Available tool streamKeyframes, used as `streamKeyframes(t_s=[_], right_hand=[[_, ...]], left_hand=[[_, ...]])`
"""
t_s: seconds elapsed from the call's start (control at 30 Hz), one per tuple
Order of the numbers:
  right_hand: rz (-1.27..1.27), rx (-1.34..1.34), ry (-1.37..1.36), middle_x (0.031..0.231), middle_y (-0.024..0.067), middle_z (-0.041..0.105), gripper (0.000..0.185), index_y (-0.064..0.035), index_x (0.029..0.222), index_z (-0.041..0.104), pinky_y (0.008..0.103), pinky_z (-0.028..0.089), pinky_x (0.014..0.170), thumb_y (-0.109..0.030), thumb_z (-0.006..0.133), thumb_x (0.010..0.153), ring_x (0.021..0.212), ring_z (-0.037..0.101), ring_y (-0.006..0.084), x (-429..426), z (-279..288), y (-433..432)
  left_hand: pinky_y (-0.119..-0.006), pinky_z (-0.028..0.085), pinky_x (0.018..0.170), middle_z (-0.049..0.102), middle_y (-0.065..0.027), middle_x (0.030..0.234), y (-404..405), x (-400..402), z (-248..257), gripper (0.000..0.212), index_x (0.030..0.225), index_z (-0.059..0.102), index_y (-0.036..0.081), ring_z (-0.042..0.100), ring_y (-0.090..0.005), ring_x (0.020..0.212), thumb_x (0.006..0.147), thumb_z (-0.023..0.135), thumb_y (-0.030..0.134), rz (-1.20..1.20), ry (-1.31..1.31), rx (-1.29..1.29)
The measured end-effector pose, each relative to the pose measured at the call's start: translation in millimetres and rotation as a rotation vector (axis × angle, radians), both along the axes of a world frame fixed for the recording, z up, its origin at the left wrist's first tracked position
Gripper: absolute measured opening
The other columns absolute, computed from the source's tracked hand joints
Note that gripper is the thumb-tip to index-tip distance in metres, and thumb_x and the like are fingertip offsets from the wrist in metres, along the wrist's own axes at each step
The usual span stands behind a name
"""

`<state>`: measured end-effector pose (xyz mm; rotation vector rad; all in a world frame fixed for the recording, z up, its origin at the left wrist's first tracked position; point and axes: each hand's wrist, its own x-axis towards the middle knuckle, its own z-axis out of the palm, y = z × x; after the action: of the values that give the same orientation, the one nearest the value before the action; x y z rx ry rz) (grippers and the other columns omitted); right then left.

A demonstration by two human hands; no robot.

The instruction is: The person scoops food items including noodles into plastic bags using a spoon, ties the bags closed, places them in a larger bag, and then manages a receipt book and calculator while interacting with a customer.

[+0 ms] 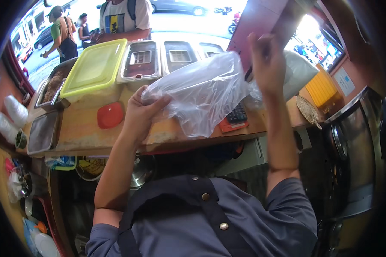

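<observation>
My left hand (148, 107) pinches one end of a clear plastic bag (206, 90) between thumb and fingers. The bag spreads to the right above the wooden counter (80, 135). Raised at the right, my right hand (267, 64) is blurred, its fingers curled. Whether it holds anything I cannot tell. Beyond the bag stand a container with a yellow-green lid (91, 69) and clear-lidded containers (140, 61). A red plastic dish (110, 115) lies to the left of my left hand. Partly under the bag is a dark calculator (237, 115).
Left on the counter are a metal tray of brown food (54, 85) and an empty metal tray (42, 132). A woven fan (307, 107) and a yellow container (322, 86) sit at the right. A person in a white shirt (124, 19) stands across the counter.
</observation>
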<state>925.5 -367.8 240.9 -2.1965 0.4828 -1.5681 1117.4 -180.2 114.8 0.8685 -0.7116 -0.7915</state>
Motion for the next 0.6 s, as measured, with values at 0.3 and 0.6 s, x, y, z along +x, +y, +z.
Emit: streamKeyframes(t_s=[0.3,0.6], right_hand=[[0.721,1.281,0.057,0.083,0.007,0.067,0.018,-0.0008,0.102,0.061,0.0318,0.052,0.066,-0.018,0.058,0.098,0.074,0.067,0.0211,49.6,-142.9,87.3],[-0.393,-0.02,0.475,0.086,0.0153,0.066,0.044,-0.0026,0.107,0.06,0.0451,0.053,0.083,-0.044,0.061,0.093,0.081,0.066,0.0369,74.4,-225.6,13.9]], left_hand=[[-0.024,0.051,0.073,0.064,-0.0043,0.096,55.5,-1.7,-25.1,0.029,0.102,0.057,0.003,0.061,-0.0088,0.088,0.081,0.077,0.006,0.055,-0.351,0.172],[-0.041,0.047,0.097,0.06,-0.0226,0.117,90.9,47.9,-84.5,0.04,0.106,0.069,-0.001,0.058,-0.0366,0.112,0.073,0.049,-0.009,0.401,-0.998,0.578]])
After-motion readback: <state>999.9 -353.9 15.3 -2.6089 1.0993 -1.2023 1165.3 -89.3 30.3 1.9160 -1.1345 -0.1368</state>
